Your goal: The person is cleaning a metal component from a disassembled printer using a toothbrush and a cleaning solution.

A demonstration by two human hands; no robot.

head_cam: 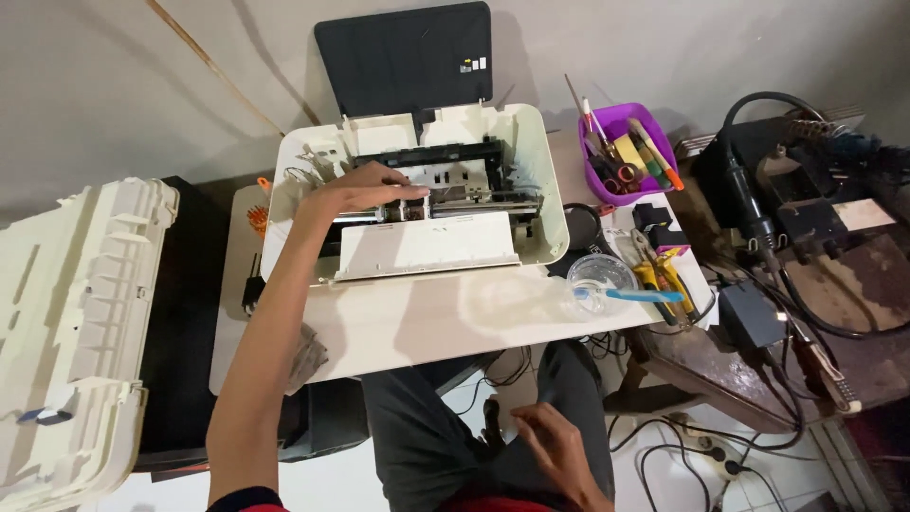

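Under the left hand [365, 188], at the middle of the white bench [427, 322], an opened white printer [417, 180] is set with its cover off. Its long axis runs left to right across the bench, its front edge is turned toward the person, and its dark paper tray [403, 57] is raised at the far side against the wall. The fingers [408, 190] of the left hand are laid loosely together on the dark inner carriage rail [455, 166]; whether anything is gripped there cannot be told. The right hand [559, 450] is held low over the lap, well apart from the printer, its fingers loosely apart and nothing held.

To the right of the left fingers, a purple basket [654, 133] of tools and pens is seen, and nearer the person a clear round cup [599, 275] with a blue-handled brush [645, 296] laid across it. Beside these, small yellow and black cartridges [664, 265] are grouped; their labels are too small to make out. Far to the left, a removed white printer shell [76, 332] is cut off by the frame edge. On the right, dark devices and cables [777, 209] are tangled and hard to tell apart.
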